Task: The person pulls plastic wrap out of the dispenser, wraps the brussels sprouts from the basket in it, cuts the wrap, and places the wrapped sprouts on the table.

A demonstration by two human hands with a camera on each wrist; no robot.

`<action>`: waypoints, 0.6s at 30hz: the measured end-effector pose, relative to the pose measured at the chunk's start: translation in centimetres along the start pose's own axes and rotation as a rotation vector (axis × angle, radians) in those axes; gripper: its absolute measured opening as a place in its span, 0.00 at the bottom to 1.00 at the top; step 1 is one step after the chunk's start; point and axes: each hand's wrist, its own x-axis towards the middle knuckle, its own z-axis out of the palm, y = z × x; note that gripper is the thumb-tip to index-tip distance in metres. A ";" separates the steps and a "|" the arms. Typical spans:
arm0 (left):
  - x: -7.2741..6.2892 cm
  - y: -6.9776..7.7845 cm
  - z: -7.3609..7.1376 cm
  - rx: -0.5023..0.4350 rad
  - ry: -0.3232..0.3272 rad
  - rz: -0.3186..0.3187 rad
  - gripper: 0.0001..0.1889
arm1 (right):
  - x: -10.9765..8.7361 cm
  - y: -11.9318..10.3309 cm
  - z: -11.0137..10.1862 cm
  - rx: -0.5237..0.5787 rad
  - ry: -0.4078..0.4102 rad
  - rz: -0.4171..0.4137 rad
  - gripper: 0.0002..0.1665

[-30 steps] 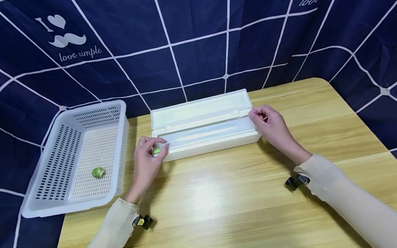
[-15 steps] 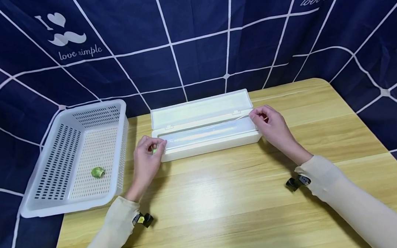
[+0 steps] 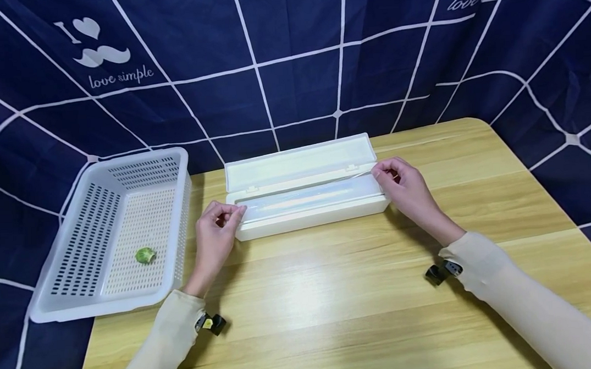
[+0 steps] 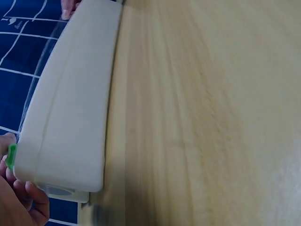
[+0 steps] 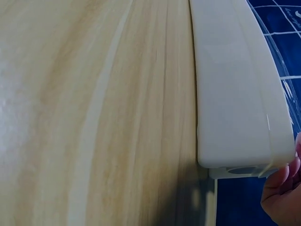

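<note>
A long white cling film dispenser (image 3: 311, 218) lies across the table with its lid (image 3: 299, 161) raised at the back. Shiny clear cling film (image 3: 306, 198) stretches over its opening. My left hand (image 3: 214, 232) pinches the film's left end between thumb and forefinger. At the opposite end, my right hand (image 3: 403, 184) pinches the film's other corner, drawing it slightly up. A green slider (image 4: 11, 156) shows beside the left fingers in the left wrist view. In the right wrist view the film hangs past the dispenser's far edge, and the right fingertips (image 5: 277, 176) touch that end.
On the left stands a white perforated plastic basket (image 3: 178, 250) holding one small green Brussels sprout (image 3: 145, 255). A dark blue curtain with white lines (image 3: 301, 85) hangs right behind the wooden table (image 3: 359, 292).
My left hand has closed its thumb and forefinger on the film's left end and shifted slightly left. The green slider is now hidden in the head view. My right hand stays nearly still.
</note>
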 end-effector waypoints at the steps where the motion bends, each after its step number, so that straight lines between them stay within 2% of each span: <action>1: 0.0 -0.1 0.0 -0.008 0.005 -0.007 0.06 | 0.0 0.0 0.0 -0.002 0.000 0.002 0.18; 6: 0.1 -0.4 -0.3 -0.051 0.013 -0.027 0.08 | 0.2 -0.1 0.2 -0.005 0.006 0.015 0.19; 9: 0.0 -0.4 -0.6 -0.086 -0.020 -0.029 0.07 | 0.2 -0.1 0.2 0.004 0.006 0.022 0.19; 14: -0.5 -0.3 -0.9 -0.072 -0.091 -0.029 0.08 | 0.2 -0.2 0.2 0.015 0.008 0.039 0.20; 18: -0.4 -0.4 -0.8 -0.065 -0.066 -0.050 0.06 | 0.2 -0.2 0.3 0.033 0.012 0.044 0.20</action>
